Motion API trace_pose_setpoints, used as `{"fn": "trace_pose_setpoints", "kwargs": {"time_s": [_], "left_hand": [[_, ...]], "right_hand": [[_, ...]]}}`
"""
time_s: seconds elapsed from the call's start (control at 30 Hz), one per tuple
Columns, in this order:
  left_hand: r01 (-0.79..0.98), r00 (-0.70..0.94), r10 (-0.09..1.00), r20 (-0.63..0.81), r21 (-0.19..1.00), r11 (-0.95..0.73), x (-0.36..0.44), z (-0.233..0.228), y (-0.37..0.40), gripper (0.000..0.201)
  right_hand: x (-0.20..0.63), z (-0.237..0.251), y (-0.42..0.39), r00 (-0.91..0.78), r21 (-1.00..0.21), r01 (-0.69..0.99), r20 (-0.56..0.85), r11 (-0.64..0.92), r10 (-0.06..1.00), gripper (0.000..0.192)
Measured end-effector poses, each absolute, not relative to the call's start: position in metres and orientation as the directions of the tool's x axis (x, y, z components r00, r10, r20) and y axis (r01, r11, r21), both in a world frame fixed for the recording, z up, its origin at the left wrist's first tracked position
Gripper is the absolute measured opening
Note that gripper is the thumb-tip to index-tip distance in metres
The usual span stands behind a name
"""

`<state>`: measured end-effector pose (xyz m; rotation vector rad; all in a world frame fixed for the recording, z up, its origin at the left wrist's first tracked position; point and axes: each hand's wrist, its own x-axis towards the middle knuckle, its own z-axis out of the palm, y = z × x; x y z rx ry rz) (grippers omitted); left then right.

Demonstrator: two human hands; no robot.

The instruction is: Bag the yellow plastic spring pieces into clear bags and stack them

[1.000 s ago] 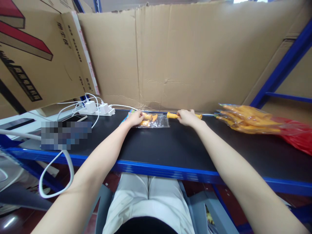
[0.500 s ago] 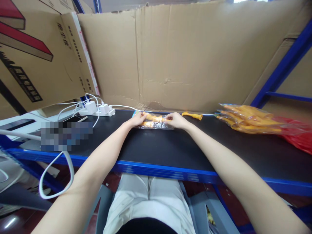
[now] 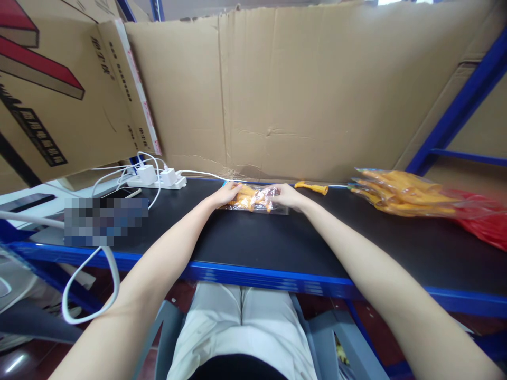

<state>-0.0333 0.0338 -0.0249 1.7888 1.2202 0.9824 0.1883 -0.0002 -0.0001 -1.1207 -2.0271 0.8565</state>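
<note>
Between two hands (image 3: 225, 194), one toy packet (image 3: 255, 199)

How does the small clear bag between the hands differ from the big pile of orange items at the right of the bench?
The small clear bag is held at both ends, by the left hand and the right hand; the big pile lies untouched. The bag holds only a few orange pieces; the pile holds many more. The bag sits mid-bench; the pile lies far right against a red bag. Both are orange pieces in clear plastic.
</note>
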Motion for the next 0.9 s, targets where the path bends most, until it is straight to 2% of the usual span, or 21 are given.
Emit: {"fn": "trace_pose_setpoints", "kwargs": {"time_s": [0.07,0.1,0.23,0.3,0.37,0.47,0.57,0.73,0.9], "left_hand": [[0.425,0.234,0.955,0.182,0.864,-0.269,-0.033,-0.023,0.031,0.034],[0.459,0.222,0.959,0.179,0.848,-0.264,-0.034,-0.023,0.031,0.036],[0.554,0.200,0.964,0.174,0.791,-0.258,-0.036,-0.024,0.031,0.047],[0.537,0.204,0.961,0.189,0.799,-0.271,-0.036,-0.026,0.033,0.048],[0.477,0.219,0.954,0.206,0.830,-0.289,-0.035,-0.028,0.035,0.046],[0.360,0.241,0.945,0.221,0.884,-0.298,-0.036,-0.030,0.040,0.042],[0.340,0.218,0.947,0.237,0.891,-0.301,-0.037,-0.031,0.045,0.039],[0.438,0.169,0.949,0.265,0.843,-0.313,-0.038,-0.031,0.045,0.034],[0.544,0.192,0.952,0.237,0.782,-0.305,-0.038,-0.026,0.038,0.042]], "right_hand": [[0.188,0.000,0.000,-0.388,-0.765,0.490,0.238,0.418,0.890,0.027],[0.189,0.000,0.001,-0.369,-0.712,0.559,0.244,0.424,0.897,0.025],[0.197,-0.001,0.007,-0.307,-0.315,0.866,0.278,0.389,0.910,0.010],[0.200,-0.001,0.007,-0.312,-0.253,0.895,0.236,0.368,0.920,0.015],[0.199,0.000,0.004,-0.348,-0.343,0.859,0.156,0.381,0.924,0.020],[0.195,0.003,-0.003,-0.391,-0.552,0.750,0.073,0.364,0.917,0.022],[0.194,0.003,-0.005,-0.380,-0.659,0.686,0.037,0.308,0.924,0.022],[0.199,-0.004,0.002,-0.380,-0.657,0.681,0.058,0.322,0.923,0.027],[0.201,-0.004,0.007,-0.391,-0.607,0.705,0.099,0.366,0.915,0.023]]}}
